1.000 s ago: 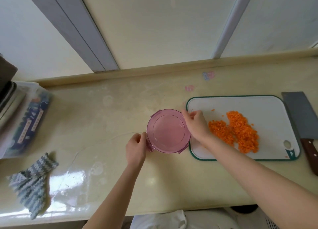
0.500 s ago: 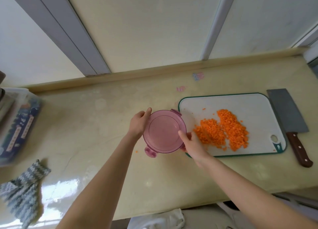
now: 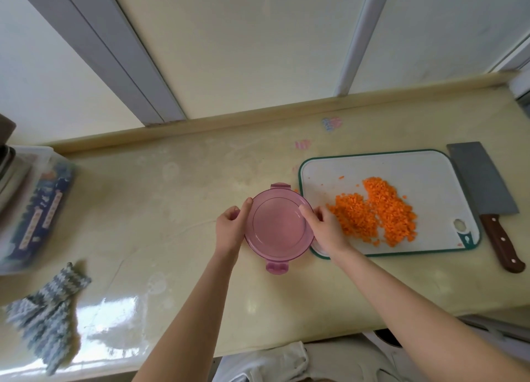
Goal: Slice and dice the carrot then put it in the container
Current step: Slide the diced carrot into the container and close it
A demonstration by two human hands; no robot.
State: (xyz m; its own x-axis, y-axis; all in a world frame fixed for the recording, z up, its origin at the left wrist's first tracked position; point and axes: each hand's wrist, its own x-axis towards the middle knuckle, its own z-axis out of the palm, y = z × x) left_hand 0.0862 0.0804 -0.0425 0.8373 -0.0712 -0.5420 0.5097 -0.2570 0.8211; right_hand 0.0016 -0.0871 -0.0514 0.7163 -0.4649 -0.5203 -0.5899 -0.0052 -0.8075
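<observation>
A round pink container [image 3: 278, 223] with its lid on and clip tabs at front and back stands on the counter just left of the white cutting board [image 3: 415, 169]. My left hand [image 3: 231, 229] grips its left edge, thumb on the lid rim. My right hand [image 3: 327, 232] grips its right edge, lying over the board's left corner. A pile of diced carrot [image 3: 378, 212] lies in the middle of the board. A cleaver [image 3: 484, 192] with a brown handle rests on the counter right of the board.
A grey striped cloth [image 3: 46, 315] lies at the front left. A clear box with a blue packet [image 3: 31, 209] stands at the far left. The counter's front edge runs along the bottom, and a wall ledge bounds the back.
The container has been turned on the counter, so its clip tabs now point front and back. Both hands shifted round its rim to the left and right sides.
</observation>
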